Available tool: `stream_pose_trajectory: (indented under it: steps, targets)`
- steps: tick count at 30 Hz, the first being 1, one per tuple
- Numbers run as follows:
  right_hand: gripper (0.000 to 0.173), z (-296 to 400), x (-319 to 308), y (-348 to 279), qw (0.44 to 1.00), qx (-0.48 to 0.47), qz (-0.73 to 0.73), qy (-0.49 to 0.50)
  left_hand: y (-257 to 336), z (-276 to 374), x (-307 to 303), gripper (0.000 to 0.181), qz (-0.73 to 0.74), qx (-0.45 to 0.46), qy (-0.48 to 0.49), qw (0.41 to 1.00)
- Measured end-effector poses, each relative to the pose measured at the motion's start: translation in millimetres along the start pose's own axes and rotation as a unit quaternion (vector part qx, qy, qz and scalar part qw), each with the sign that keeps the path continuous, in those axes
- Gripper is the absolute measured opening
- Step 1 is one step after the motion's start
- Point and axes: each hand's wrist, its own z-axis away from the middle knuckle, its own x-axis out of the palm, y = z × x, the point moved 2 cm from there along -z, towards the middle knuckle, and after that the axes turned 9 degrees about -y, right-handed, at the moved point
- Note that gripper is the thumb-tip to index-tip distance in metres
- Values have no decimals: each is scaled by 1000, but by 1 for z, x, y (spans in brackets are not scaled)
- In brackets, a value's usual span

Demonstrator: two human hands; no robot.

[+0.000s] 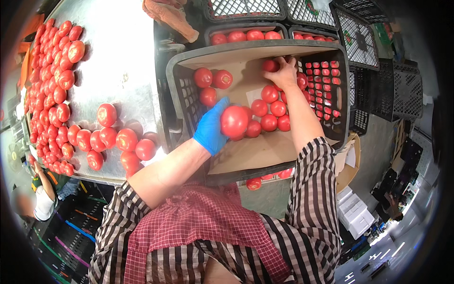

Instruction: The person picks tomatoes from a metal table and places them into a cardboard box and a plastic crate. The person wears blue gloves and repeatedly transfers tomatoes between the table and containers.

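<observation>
My left hand (212,127), in a blue glove, holds a large red tomato (234,121) over a black plastic crate (256,45). Brown paper (248,158) lines the crate's long sides and floor. My bare right hand (284,74) reaches to the far right part of the crate, its fingers around another tomato (270,65). Whether that tomato rests on the floor or is lifted cannot be told. Below my right hand, several tomatoes (269,122) sit grouped together. Three more tomatoes (208,96) stand at the crate's left end.
Left of the crate, a metal table (117,46) bears a mass of tomatoes (53,92) and a loose row nearer me. An orange cloth (170,17) hangs at its far edge. Other filled crates (244,30) stand beyond. A person (44,195) is at the lower left. White boxes (354,211) lie at right.
</observation>
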Motion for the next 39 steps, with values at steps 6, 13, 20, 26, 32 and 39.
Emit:
stream_pose_trajectory:
  steps: [6, 13, 20, 26, 32, 39]
  targets:
    - [85, 10, 5, -28, 992, -1, 102, -69, -4, 9, 7, 28, -3, -36, 2, 999]
    - [81, 14, 21, -50, 972, 11, 204, -113, -3, 18, -1, 25, -8, -28, 5, 1000]
    - [69, 40, -15, -39, 882, -50, -382, -272, -7, 24, -4, 33, -55, -26, -14, 998]
    - [69, 146, -43, -84, 481, -184, -766, -385, -1, 46, 7, 41, -112, -43, -104, 987]
    - [71, 231, -27, -127, 443, -156, -825, -314, 10, 95, -12, 38, -258, 14, -111, 960]
    - [56, 299, 2, -202, 467, -185, -815, -288, 38, 169, -53, 40, -240, -5, -132, 962]
